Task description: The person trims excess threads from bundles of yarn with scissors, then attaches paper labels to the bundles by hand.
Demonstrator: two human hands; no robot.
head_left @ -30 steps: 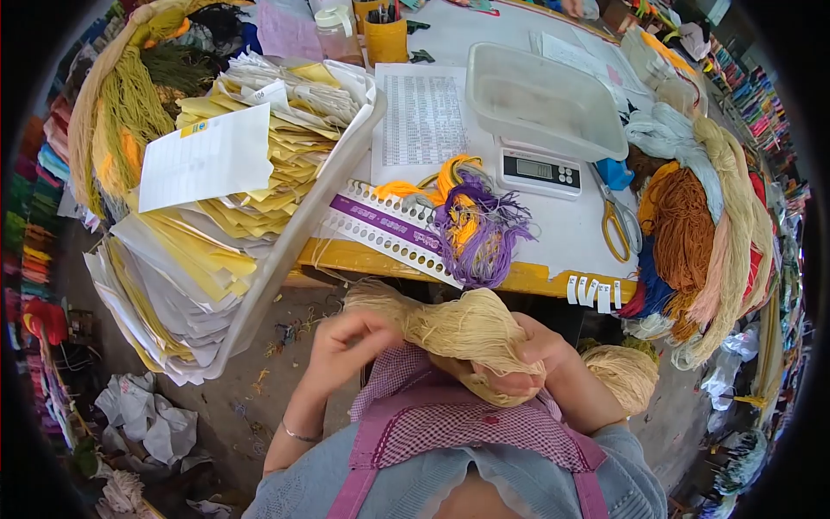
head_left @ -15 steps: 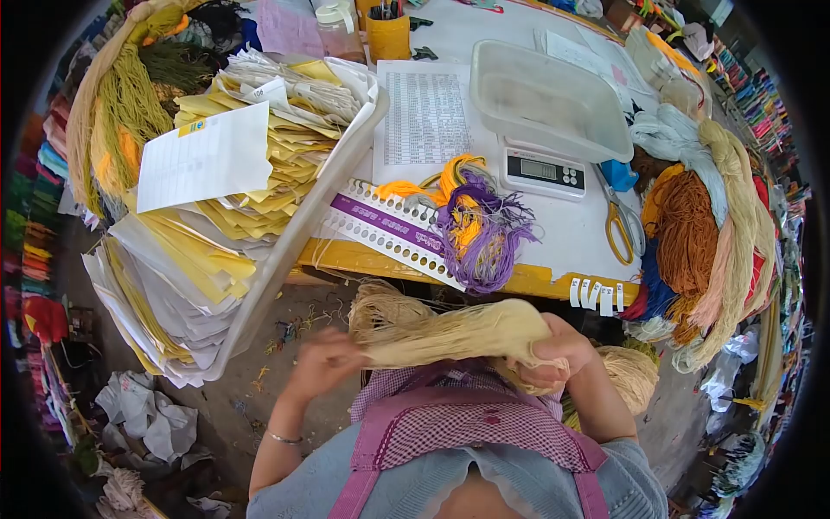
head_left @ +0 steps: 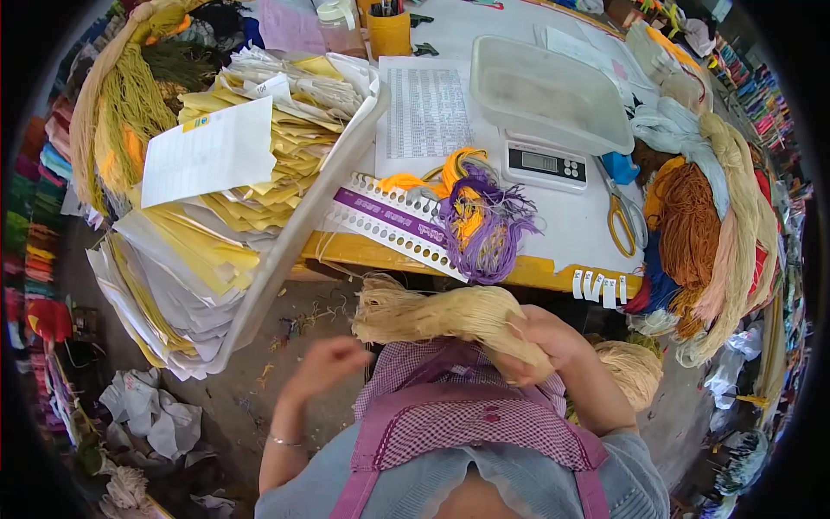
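Observation:
A skein of cream yarn [head_left: 450, 322] stretches across my lap in front of the table edge, its loose end to the left. My right hand [head_left: 546, 344] is closed around the skein's right end. Just left of the skein, my left hand [head_left: 330, 367] hangs apart from it with fingers curled together; whether a strand is in them is too small to see. Beyond the skein lie a tangle of purple and orange thread [head_left: 484, 229] and a white card with punched holes and a purple stripe [head_left: 389, 216].
A bin [head_left: 285, 233] full of paper envelopes stands at left. On the table are a digital scale [head_left: 545, 164] with a clear plastic tub [head_left: 553, 95], scissors [head_left: 624, 221] and a printed sheet [head_left: 424, 112]. Brown skeins [head_left: 689, 229] hang at right; another cream skein [head_left: 627, 374] lies beside my right arm.
My left hand has come away from the yarn and sits slightly lower and to the left. The stretched strands have slackened, and the skein now droops from my right hand.

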